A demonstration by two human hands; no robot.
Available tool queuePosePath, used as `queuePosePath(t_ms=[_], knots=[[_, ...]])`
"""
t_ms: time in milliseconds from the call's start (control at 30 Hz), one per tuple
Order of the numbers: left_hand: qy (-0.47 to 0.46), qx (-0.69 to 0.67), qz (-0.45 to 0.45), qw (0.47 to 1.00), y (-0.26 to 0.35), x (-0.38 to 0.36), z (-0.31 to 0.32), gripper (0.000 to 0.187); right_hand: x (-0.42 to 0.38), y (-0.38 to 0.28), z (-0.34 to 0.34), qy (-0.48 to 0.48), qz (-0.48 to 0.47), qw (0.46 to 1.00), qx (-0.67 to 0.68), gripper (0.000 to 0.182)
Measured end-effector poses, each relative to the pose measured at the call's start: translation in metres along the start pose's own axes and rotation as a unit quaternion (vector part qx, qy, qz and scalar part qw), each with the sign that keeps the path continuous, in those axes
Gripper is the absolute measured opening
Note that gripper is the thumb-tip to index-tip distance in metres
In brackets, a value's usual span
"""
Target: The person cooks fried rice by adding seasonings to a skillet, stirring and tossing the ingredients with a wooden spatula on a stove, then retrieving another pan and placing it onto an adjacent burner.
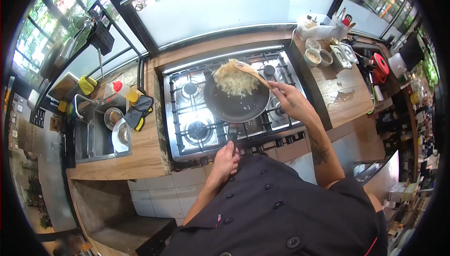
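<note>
A dark frying pan (234, 108) is over the gas stove (180, 146), its handle pointing toward me. My left hand (225, 164) is closed around that handle. Pale, shredded or grainy food (234, 80) is heaped at the pan's far side, with a few small bits scattered lower down. My right hand (291, 100) grips a wooden spatula (255, 74), whose far end touches the top of the food.
Left of the stove are a sink (93, 136) with metal bowls, a yellow bottle (125, 91) with a red cap and a dark cloth (139, 111). Small containers (312, 57), metal trays (343, 55) and a plastic bin (314, 27) stand on the right counter.
</note>
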State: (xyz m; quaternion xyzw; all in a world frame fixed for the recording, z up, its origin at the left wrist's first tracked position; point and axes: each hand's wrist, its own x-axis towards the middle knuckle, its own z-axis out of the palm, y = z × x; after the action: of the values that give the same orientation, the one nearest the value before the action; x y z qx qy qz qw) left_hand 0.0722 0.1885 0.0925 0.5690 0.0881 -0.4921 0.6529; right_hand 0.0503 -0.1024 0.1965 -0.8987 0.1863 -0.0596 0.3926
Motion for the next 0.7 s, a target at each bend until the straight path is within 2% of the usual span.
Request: queuePosePath(t_ms=[33, 100, 133, 167, 233, 300, 400, 467, 500, 567, 600, 633, 700], knots=[[0.007, 0.000, -0.010, 1.000, -0.006, -0.006, -0.004, 0.039, -0.007, -0.004, 0.001, -0.008, 0.039, 0.999, -0.004, 0.037], [0.001, -0.004, 0.012, 1.000, -0.006, 0.009, -0.002, 0.040, 0.009, 0.049, 0.038, 0.068, -0.095, 0.993, -0.003, 0.035], [0.001, -0.015, 0.016, 1.000, -0.010, 0.024, 0.000, 0.040, 0.013, 0.041, 0.047, 0.055, -0.025, 0.998, -0.014, 0.033], [-0.001, -0.017, 0.022, 1.000, -0.016, 0.039, -0.001, 0.040, 0.024, 0.057, 0.067, 0.061, -0.008, 0.998, -0.031, 0.033], [0.024, 0.034, 0.033, 0.999, -0.031, 0.064, -0.004, 0.040, 0.034, 0.053, 0.095, 0.048, 0.001, 0.996, -0.076, 0.032], [0.014, 0.037, 0.035, 0.999, -0.038, 0.073, -0.011, 0.040, 0.034, 0.064, 0.126, 0.021, -0.055, 0.990, -0.131, 0.030], [-0.003, 0.024, 0.047, 0.999, -0.042, 0.083, -0.022, 0.041, 0.047, 0.072, 0.112, -0.021, -0.052, 0.986, -0.158, 0.030], [-0.005, 0.021, 0.034, 0.999, -0.051, 0.083, -0.026, 0.041, 0.049, 0.047, 0.089, -0.073, -0.065, 0.978, -0.182, 0.034], [-0.003, 0.020, 0.031, 0.999, -0.057, 0.082, -0.027, 0.041, 0.053, 0.049, 0.103, -0.077, -0.064, 0.978, -0.181, 0.034], [0.000, 0.028, 0.029, 0.999, -0.057, 0.088, -0.024, 0.042, 0.075, 0.067, 0.139, -0.051, -0.082, 0.980, -0.173, 0.022], [-0.001, 0.025, 0.030, 0.999, -0.058, 0.088, -0.021, 0.042, 0.073, 0.084, 0.156, -0.048, -0.146, 0.977, -0.145, 0.030], [-0.001, 0.026, 0.033, 0.999, -0.054, 0.089, -0.018, 0.042, 0.072, 0.084, 0.168, -0.032, -0.149, 0.970, -0.189, 0.027], [-0.003, 0.013, 0.032, 0.999, -0.052, 0.086, -0.015, 0.043, 0.070, 0.076, 0.150, -0.043, -0.152, 0.977, -0.141, 0.026]])
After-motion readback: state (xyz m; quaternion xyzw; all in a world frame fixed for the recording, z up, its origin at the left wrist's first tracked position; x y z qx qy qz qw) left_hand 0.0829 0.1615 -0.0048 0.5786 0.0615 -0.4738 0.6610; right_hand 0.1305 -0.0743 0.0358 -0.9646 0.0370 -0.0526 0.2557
